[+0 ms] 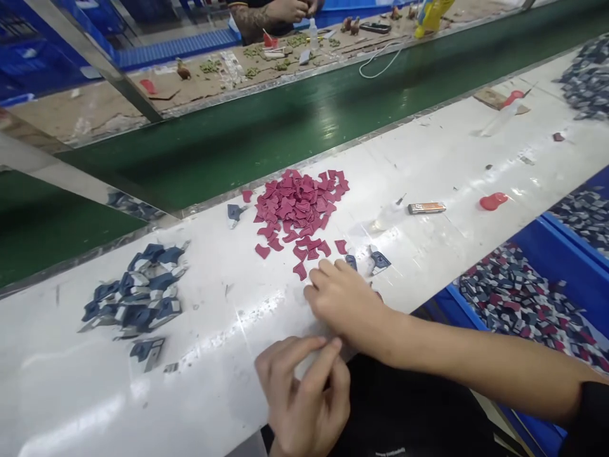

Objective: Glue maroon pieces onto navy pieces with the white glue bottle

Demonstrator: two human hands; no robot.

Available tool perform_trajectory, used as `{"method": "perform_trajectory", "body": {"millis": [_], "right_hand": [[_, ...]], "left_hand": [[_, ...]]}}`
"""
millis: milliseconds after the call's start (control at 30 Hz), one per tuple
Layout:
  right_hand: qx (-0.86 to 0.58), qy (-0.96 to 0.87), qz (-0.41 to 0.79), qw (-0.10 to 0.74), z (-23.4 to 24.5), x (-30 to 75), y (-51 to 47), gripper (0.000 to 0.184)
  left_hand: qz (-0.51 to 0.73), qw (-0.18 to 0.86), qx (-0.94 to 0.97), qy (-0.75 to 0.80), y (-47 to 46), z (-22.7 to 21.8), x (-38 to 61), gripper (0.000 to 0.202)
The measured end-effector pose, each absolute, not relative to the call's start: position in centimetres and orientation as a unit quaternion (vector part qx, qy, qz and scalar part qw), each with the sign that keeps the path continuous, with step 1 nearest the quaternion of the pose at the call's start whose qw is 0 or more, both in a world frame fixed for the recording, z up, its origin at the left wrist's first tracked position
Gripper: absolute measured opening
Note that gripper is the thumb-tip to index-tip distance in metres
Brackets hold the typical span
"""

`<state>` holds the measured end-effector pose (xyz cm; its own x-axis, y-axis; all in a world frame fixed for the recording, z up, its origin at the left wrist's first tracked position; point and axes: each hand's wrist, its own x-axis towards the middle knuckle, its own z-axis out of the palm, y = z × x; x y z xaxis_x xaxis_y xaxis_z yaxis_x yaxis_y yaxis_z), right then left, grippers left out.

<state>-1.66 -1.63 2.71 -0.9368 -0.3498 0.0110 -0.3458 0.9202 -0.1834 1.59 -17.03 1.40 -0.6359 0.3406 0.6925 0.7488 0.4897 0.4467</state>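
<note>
On the white bench [143,393], the left hand [302,397] pinches something hidden; the right hand [345,301], grip unclear, could scatter the red cut pieces [299,212] at its 12 o'clock by sliding

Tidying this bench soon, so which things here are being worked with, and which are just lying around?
Worked with: left hand, right hand, maroon cut pieces, dark blue pieces.
Lying around: clear plastic bottle, red lump.

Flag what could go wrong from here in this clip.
The right hand sits right beside the loose red pieces and could sweep them into the dark blue pieces nearby. The small plastic bottle lying by the pile might get knocked aside.
</note>
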Motion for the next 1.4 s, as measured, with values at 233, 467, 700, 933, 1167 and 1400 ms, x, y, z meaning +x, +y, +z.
{"method": "perform_trajectory", "body": {"millis": [233,467,700,933,1167,1400], "right_hand": [[-0.217,0.958,-0.173,-0.071,0.5,5.0,-3.9,0.015],[-0.198,0.95,-0.19,-0.15,-1.1,7.6,-2.5,0.017],[-0.239,0.923,-0.196,-0.228,-3.2,8.5,-1.4,0.026],[-0.137,0.908,-0.358,-0.167,2.0,10.5,1.5,0.018],[0.242,0.749,-0.61,-0.087,4.2,7.3,8.6,0.02],[0.296,0.676,-0.671,-0.069,1.6,3.6,10.1,0.04]], "left_hand": [[-0.389,0.212,-0.27,-0.855,-17.4,1.8,-1.3,0.026],[-0.364,0.148,-0.282,-0.875,-15.3,1.2,-3.2,0.023],[-0.365,0.116,-0.329,-0.864,-12.2,1.1,-2.6,0.022],[-0.345,0.127,-0.388,-0.845,-12.0,0.1,-1.4,0.022],[-0.309,0.094,-0.398,-0.858,-10.5,-1.2,0.7,0.021],[-0.272,0.163,-0.348,-0.882,-10.0,-1.1,-0.1,0.03]]}}
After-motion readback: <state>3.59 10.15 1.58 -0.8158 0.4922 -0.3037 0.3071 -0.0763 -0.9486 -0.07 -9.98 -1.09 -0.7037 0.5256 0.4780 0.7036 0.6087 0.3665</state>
